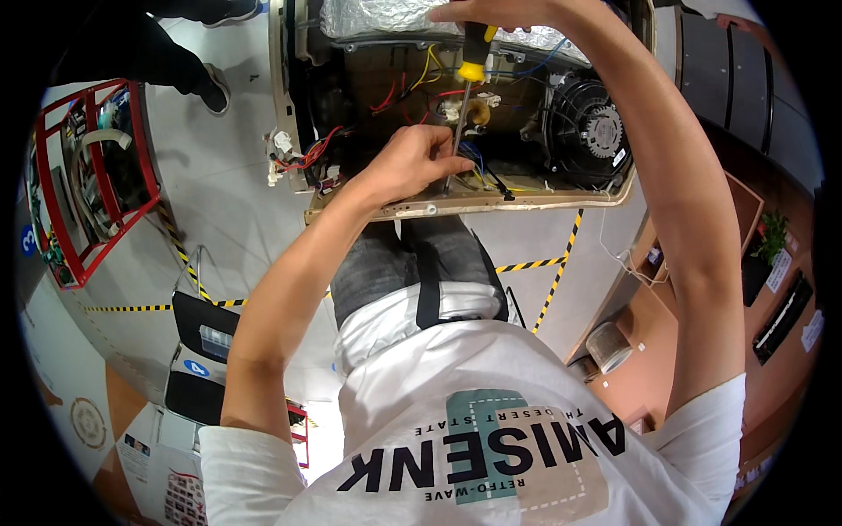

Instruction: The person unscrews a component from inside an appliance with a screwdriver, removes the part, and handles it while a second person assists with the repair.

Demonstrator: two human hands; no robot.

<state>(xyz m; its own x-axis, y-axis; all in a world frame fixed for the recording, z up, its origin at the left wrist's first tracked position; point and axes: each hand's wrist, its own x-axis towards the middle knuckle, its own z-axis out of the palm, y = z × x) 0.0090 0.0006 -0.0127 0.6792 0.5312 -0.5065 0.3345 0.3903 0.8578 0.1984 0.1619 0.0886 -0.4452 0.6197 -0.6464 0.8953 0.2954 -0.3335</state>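
A screwdriver with a black and yellow handle (474, 63) stands nearly upright over the front rim of an opened appliance housing (403, 209). My right hand (517, 12) is closed at the top of the handle, partly cut off by the upper edge of the view. Lower down, my left hand (419, 159) pinches the screwdriver's shaft between thumb and fingers. The tip reaches down by the rim, and what it touches is too small to tell. Blue and yellow wires (472, 156) lie right beside my left fingertips.
Inside the housing, a round black fan motor (596, 127) sits at the right and silver foil (377, 16) at the back. Loose connectors with coloured wires (298, 158) hang at the left. A red-framed rack (96, 175), a black chair (202, 324) and another person's shoe (215, 89) are leftward.
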